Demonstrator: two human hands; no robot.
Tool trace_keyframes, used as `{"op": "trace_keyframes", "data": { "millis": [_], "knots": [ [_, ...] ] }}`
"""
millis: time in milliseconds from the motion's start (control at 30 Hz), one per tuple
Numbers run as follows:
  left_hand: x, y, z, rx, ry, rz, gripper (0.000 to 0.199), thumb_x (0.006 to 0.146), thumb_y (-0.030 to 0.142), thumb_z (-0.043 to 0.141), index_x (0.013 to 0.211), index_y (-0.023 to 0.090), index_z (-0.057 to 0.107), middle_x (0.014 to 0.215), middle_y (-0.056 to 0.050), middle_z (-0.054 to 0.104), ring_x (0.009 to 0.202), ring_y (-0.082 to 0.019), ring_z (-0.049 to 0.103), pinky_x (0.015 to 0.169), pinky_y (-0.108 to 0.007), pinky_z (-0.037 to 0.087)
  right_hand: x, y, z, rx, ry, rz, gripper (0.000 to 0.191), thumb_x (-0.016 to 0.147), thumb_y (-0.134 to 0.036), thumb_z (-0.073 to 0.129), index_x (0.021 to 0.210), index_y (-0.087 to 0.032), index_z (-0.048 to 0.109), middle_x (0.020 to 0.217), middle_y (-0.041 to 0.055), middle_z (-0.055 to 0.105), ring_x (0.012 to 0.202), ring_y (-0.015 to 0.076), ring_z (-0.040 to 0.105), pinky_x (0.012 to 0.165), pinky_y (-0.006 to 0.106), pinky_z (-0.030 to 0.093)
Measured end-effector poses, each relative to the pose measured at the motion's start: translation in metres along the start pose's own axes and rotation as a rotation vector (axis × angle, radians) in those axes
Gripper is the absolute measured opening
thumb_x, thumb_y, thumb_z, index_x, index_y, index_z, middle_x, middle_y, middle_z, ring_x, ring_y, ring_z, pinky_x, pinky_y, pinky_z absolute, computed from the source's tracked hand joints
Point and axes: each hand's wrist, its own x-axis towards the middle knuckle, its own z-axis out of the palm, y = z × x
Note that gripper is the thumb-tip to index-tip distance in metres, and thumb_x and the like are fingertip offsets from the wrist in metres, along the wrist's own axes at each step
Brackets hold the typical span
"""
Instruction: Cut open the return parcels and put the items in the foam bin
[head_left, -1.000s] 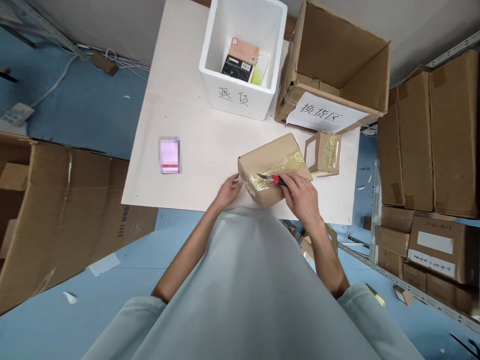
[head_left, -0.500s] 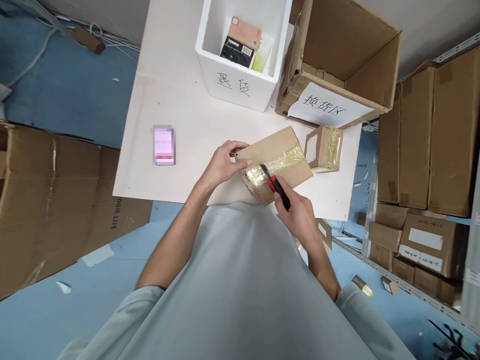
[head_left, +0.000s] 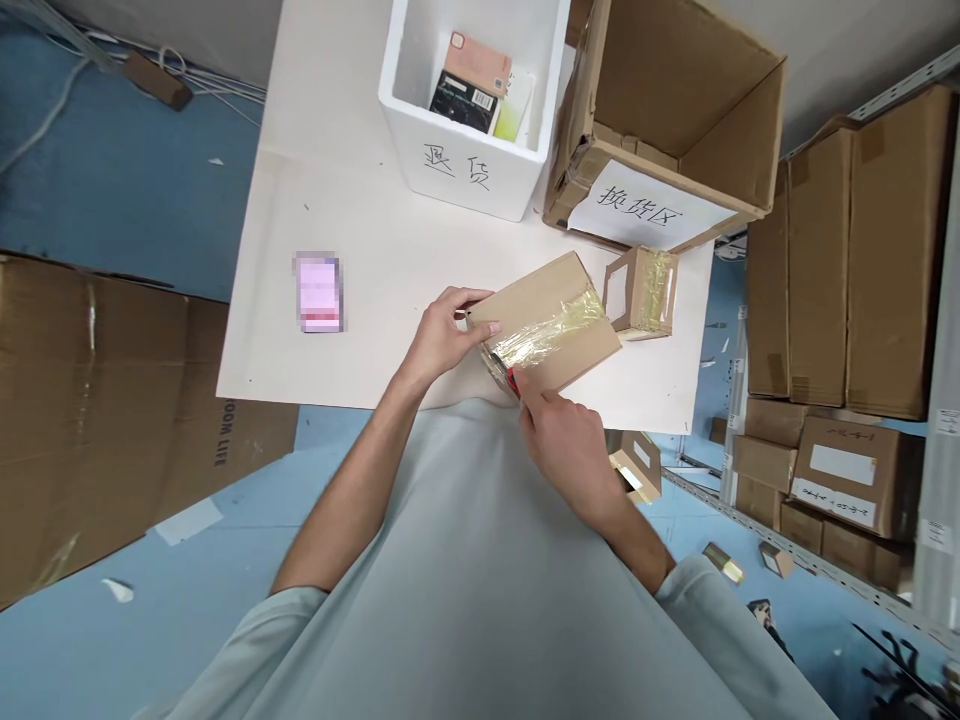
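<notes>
A brown cardboard box [head_left: 577, 345] with shiny yellowish tape lies tilted at the front edge of the white table. My left hand [head_left: 444, 335] grips its left end, thumb on top and fingers at the far side. Closed round a red and black utility knife [head_left: 513, 381], my right hand [head_left: 566, 435] is at the box's near left corner, index finger stretched along the knife. The blade tip is at the taped left end; most of the handle is hidden under the hand.
Behind stand a white foam bin [head_left: 465, 165] holding small boxes and a large open carton [head_left: 645, 200]. A small taped box [head_left: 641, 292] is right of the held box; a phone-like item [head_left: 319, 292] lies left. Shelves with cartons [head_left: 855, 480] stand right.
My right hand has moved left and down with the knife, from the middle of the tape to the box's left end. The view has shifted slightly; my left hand keeps its hold.
</notes>
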Motion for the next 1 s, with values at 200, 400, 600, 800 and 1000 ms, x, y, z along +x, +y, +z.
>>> {"op": "trace_keyframes", "data": {
  "millis": [200,400,600,800,1000],
  "knots": [
    [-0.004,0.001,0.003,0.009,0.030,-0.031,0.049,0.085,0.037,0.080,0.132,0.024,0.078,0.134,-0.008,0.073,0.119,-0.028,0.068,0.102,-0.043,0.058,0.007,-0.005,0.011,0.015,0.046,-0.085,0.066,0.115,-0.028,0.038,0.180,-0.030,0.026,0.083,0.0116,0.077,0.072,0.0282,0.074,0.076,0.043,0.056],
    [-0.014,0.000,0.015,-0.030,0.052,-0.032,0.050,0.085,0.037,0.081,0.134,0.024,0.078,0.134,-0.009,0.073,0.121,-0.028,0.068,0.096,-0.039,0.059,0.002,-0.009,-0.017,-0.094,-0.148,-0.021,0.066,0.110,-0.021,0.045,0.175,-0.023,0.038,0.090,0.0172,0.080,0.083,0.0322,0.078,0.078,0.044,0.057],
    [-0.011,0.003,0.016,-0.037,0.050,-0.028,0.050,0.083,0.036,0.082,0.131,0.022,0.080,0.133,-0.010,0.074,0.120,-0.028,0.068,0.085,-0.035,0.060,-0.012,-0.018,-0.051,-0.295,-0.295,0.029,0.074,0.106,-0.007,0.047,0.177,-0.022,0.033,0.094,0.0136,0.080,0.086,0.0271,0.081,0.072,0.033,0.055],
    [-0.016,0.003,0.017,-0.044,0.080,-0.043,0.051,0.083,0.037,0.081,0.132,0.024,0.079,0.135,-0.010,0.074,0.119,-0.028,0.068,0.082,-0.034,0.061,-0.011,-0.016,-0.041,-0.308,-0.285,0.011,0.073,0.108,-0.009,0.047,0.177,-0.023,0.029,0.099,0.0130,0.081,0.089,0.0252,0.081,0.073,0.030,0.055],
    [-0.011,0.000,0.015,-0.065,0.065,-0.046,0.054,0.080,0.039,0.083,0.131,0.023,0.080,0.134,-0.010,0.074,0.119,-0.029,0.068,0.083,-0.036,0.061,-0.007,-0.016,-0.032,-0.279,-0.350,0.023,0.079,0.105,-0.006,0.049,0.179,-0.020,0.026,0.105,0.0157,0.081,0.092,0.0255,0.081,0.076,0.031,0.056]
  ]
}}
